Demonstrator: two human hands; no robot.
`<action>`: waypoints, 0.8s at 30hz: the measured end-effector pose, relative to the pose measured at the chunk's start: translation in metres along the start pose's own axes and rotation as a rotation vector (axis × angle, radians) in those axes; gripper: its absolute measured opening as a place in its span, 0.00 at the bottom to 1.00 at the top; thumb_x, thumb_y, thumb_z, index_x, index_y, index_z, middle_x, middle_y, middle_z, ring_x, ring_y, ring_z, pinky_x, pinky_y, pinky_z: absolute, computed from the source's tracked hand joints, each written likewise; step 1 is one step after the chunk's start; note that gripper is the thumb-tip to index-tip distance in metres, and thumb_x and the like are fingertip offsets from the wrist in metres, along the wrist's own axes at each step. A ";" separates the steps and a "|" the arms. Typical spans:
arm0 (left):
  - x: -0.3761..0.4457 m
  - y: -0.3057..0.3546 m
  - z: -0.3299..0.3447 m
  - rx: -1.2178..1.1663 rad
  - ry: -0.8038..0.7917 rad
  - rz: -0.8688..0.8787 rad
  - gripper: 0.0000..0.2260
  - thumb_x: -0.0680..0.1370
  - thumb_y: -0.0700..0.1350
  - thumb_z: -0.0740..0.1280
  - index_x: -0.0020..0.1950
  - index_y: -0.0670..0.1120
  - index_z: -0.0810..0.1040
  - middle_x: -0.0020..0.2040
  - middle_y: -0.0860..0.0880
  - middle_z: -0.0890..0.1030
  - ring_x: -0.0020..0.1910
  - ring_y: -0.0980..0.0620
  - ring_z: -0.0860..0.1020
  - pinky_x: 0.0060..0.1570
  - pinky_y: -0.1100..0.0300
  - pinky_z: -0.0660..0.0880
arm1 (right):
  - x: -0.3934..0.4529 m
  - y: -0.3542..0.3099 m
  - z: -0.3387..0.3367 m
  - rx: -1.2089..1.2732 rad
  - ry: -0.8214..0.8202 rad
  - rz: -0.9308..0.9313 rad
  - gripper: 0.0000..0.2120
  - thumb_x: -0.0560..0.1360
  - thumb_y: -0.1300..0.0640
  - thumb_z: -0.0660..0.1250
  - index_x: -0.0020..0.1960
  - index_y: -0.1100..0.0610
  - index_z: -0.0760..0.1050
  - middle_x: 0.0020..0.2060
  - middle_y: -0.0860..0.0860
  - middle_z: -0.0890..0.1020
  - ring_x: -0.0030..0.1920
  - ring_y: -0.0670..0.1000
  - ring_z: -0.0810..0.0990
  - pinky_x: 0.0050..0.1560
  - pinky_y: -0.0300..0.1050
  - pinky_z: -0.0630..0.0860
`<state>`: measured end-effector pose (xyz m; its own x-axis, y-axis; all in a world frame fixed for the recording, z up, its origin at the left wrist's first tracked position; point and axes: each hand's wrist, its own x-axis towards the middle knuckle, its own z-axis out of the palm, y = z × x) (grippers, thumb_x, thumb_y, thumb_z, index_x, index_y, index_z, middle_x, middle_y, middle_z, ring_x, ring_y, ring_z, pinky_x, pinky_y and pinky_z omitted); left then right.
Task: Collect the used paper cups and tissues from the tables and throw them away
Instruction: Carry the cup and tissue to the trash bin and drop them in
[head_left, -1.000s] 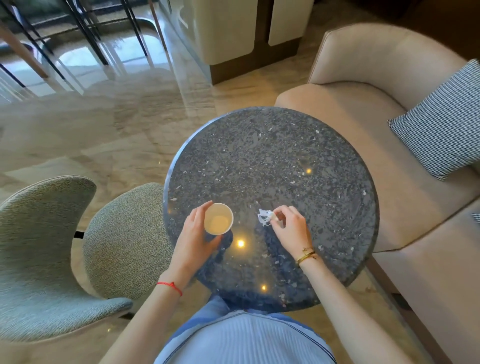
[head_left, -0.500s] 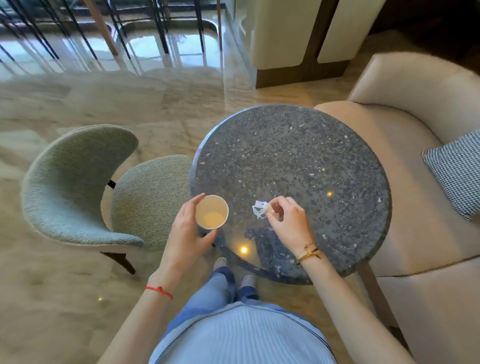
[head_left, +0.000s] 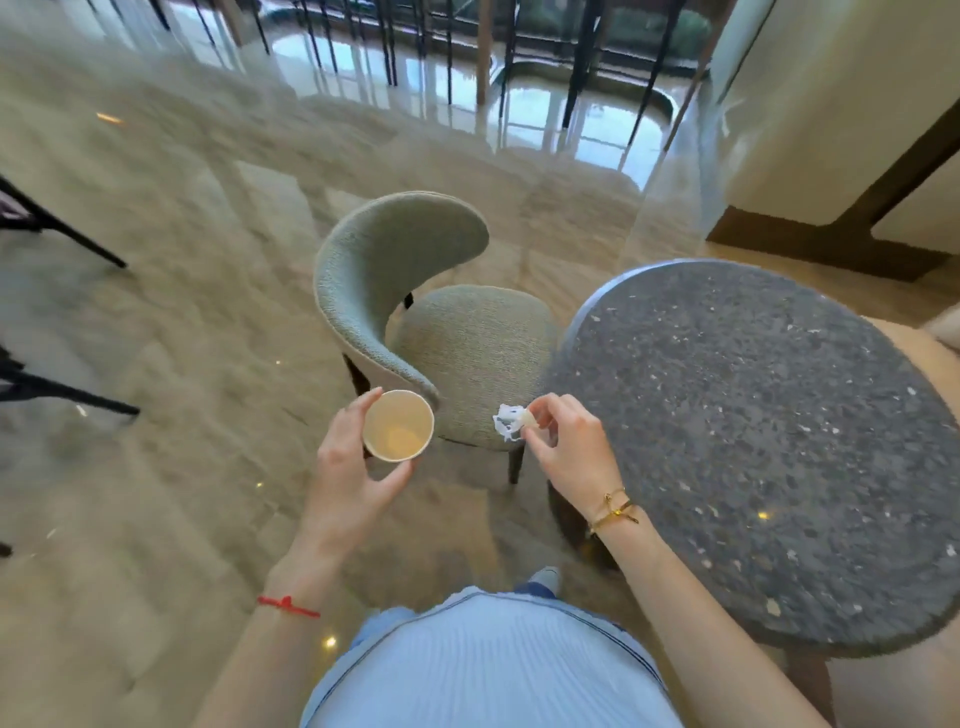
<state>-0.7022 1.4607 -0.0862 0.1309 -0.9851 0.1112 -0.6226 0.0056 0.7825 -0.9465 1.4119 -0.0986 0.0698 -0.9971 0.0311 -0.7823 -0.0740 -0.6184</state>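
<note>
Left hand (head_left: 347, 483) fingers clamp the upright paper cup (head_left: 398, 433); right hand (head_left: 571, 457) fingers pinch a crumpled tissue (head_left: 508, 422).

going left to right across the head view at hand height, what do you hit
left hand → paper cup → crumpled tissue → right hand → round stone table

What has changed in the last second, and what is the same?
Both hands have left the round table and moved left, now over the chair and floor. The same: left hand holds the paper cup, right hand pinches the tissue.
</note>
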 end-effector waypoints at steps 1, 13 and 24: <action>-0.008 -0.011 -0.018 0.008 0.033 -0.034 0.35 0.66 0.38 0.79 0.70 0.44 0.70 0.62 0.49 0.76 0.61 0.50 0.75 0.61 0.48 0.73 | 0.002 -0.018 0.013 0.006 -0.021 -0.031 0.04 0.75 0.56 0.68 0.48 0.56 0.76 0.41 0.49 0.75 0.40 0.48 0.74 0.44 0.46 0.76; -0.109 -0.144 -0.226 0.129 0.512 -0.412 0.35 0.67 0.45 0.79 0.71 0.53 0.68 0.65 0.54 0.76 0.60 0.51 0.76 0.59 0.56 0.73 | 0.000 -0.242 0.181 0.145 -0.347 -0.392 0.04 0.74 0.55 0.68 0.46 0.55 0.75 0.38 0.47 0.74 0.37 0.49 0.73 0.41 0.43 0.72; -0.185 -0.229 -0.333 0.171 0.921 -0.728 0.35 0.68 0.45 0.78 0.71 0.51 0.67 0.67 0.58 0.71 0.64 0.53 0.73 0.61 0.56 0.71 | 0.003 -0.429 0.329 0.091 -0.715 -0.788 0.05 0.74 0.55 0.68 0.49 0.51 0.76 0.43 0.45 0.77 0.43 0.49 0.77 0.46 0.45 0.76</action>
<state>-0.3274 1.6992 -0.0821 0.9592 -0.2526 0.1273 -0.2579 -0.5965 0.7600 -0.4069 1.4472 -0.0913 0.9057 -0.4239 -0.0016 -0.3111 -0.6623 -0.6816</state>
